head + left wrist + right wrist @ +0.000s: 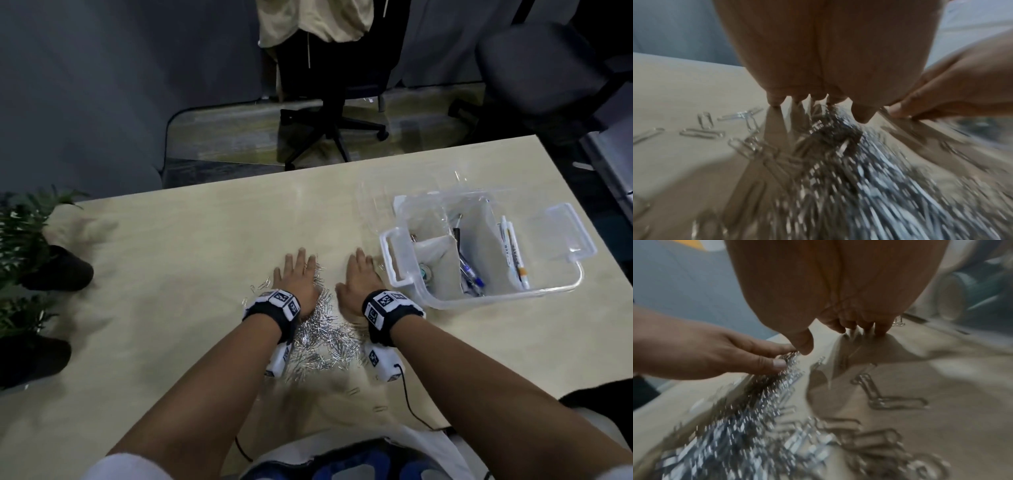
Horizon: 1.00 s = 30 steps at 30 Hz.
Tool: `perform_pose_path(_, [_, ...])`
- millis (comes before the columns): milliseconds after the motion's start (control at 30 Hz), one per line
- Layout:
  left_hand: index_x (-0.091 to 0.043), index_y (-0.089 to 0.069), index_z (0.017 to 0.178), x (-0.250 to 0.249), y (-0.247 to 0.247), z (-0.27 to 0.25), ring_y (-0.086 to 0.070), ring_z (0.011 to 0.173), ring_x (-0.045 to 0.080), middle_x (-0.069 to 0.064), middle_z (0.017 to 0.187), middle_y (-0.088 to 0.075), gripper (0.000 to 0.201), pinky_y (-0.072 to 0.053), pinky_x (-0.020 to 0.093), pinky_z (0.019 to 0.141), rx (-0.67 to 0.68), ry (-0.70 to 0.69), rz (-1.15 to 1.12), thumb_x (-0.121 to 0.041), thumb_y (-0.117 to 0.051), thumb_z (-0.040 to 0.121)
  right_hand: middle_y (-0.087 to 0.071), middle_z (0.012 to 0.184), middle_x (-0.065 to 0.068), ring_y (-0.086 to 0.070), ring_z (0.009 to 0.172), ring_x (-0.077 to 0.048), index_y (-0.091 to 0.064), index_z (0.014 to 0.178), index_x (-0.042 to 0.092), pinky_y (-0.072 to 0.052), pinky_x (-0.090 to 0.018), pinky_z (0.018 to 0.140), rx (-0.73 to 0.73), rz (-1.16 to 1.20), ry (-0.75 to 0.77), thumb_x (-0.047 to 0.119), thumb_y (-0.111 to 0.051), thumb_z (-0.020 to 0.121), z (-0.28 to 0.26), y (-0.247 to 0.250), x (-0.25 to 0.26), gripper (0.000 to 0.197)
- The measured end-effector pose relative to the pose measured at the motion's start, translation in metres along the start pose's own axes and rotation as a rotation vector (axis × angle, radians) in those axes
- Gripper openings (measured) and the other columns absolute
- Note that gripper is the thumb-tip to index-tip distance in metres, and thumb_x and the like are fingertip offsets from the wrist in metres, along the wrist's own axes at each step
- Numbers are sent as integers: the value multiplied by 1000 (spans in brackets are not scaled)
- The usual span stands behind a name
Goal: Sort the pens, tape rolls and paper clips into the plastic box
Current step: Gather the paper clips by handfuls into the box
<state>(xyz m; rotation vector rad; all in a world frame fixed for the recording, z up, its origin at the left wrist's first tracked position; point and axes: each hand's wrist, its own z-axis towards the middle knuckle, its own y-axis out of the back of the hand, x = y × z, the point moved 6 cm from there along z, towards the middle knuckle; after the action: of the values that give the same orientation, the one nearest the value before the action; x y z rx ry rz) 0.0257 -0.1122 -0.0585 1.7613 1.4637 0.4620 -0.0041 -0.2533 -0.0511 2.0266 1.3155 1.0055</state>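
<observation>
A heap of silver paper clips (322,339) lies on the pale wooden table (171,308) between my two wrists. My left hand (298,274) lies flat, fingers straight, touching the heap's left side; its fingertips (774,100) rest on the table among paper clips (849,162). My right hand (359,277) lies flat on the heap's right side, fingertips (881,331) on the wood beside loose paper clips (890,400). Neither hand holds anything. To the right stands the clear plastic box (394,260) with pens (471,274) and a tape roll (425,273) in its compartments.
The box's clear lid (414,185) lies behind it. Dark plant pots (58,270) with green leaves sit at the table's left edge. Office chairs (332,113) stand beyond the far edge. A cable (409,401) runs from my right wrist. Stray clips (352,390) lie nearer me.
</observation>
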Motion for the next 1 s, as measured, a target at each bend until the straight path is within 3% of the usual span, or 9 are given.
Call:
perform_pose_path(100, [-15,13,155,-10,-14,-8,20,148,33,8,158,29,72,3,50,121,-12,-42,7,-40,-32,104,23,161,-14,15,150,-34,9,155,5,2,-46,123,9,-105,63,45,-39,99,-5,-10,-1,85])
perform_pose_path(167, [-13,14,155,-14,-24,-18,20,148,31,7,158,30,71,3,47,122,-7,-94,-5,-40,-29,104,20,161,-14,12,151,-31,7,155,5,-4,-46,124,30,-152,142,44,-40,98,-14,-19,3,84])
perform_pose_path(333, [-14,4,157,-12,-31,-50,12,151,25,4,163,16,67,2,42,122,-63,-183,-43,-38,-30,104,-11,164,-16,-10,151,-32,-23,153,5,-12,-38,122,-48,-66,327,23,-44,96,-32,-22,14,64])
perform_pose_path(433, [-15,-7,157,17,-9,-52,3,151,28,7,164,4,63,-6,47,123,-229,-72,-71,-35,-33,103,-26,160,-13,-24,148,-28,-33,147,13,-22,-42,121,-200,-19,324,20,-44,92,-26,-11,16,56])
perform_pose_path(533, [-10,-8,157,62,2,-48,0,151,34,13,164,1,64,-10,48,123,-258,90,-125,-36,-33,103,-19,161,-13,-22,149,-29,-29,146,11,-15,-45,121,-231,-44,326,19,-47,91,-14,0,23,58])
perform_pose_path(600, [-8,-4,157,82,-4,-47,2,150,36,15,164,5,67,-9,46,123,-188,145,-149,-38,-32,104,-9,164,-13,-15,150,-31,-17,152,9,-20,-47,122,-163,-89,341,19,-48,94,-5,2,31,67])
perform_pose_path(700, [-8,5,156,85,-23,-54,11,149,37,14,162,16,72,-6,47,123,-89,138,-127,-43,-29,104,9,165,-10,1,152,-31,-1,157,8,-13,-48,123,4,-209,337,29,-43,99,4,-12,41,74])
perform_pose_path(800, [-9,9,156,66,-37,-62,17,148,37,14,161,21,73,0,46,123,-84,107,-163,-45,-28,104,18,163,-10,11,151,-31,5,156,8,-4,-47,122,50,-265,339,36,-36,101,-3,-26,46,74])
perform_pose_path(1000, [-8,10,155,23,-63,-77,21,147,33,14,159,25,75,5,41,121,-66,-14,-162,-47,-28,103,0,165,-13,-2,152,-30,-6,157,6,-7,-37,122,135,-197,507,25,-35,103,-33,-41,53,65])
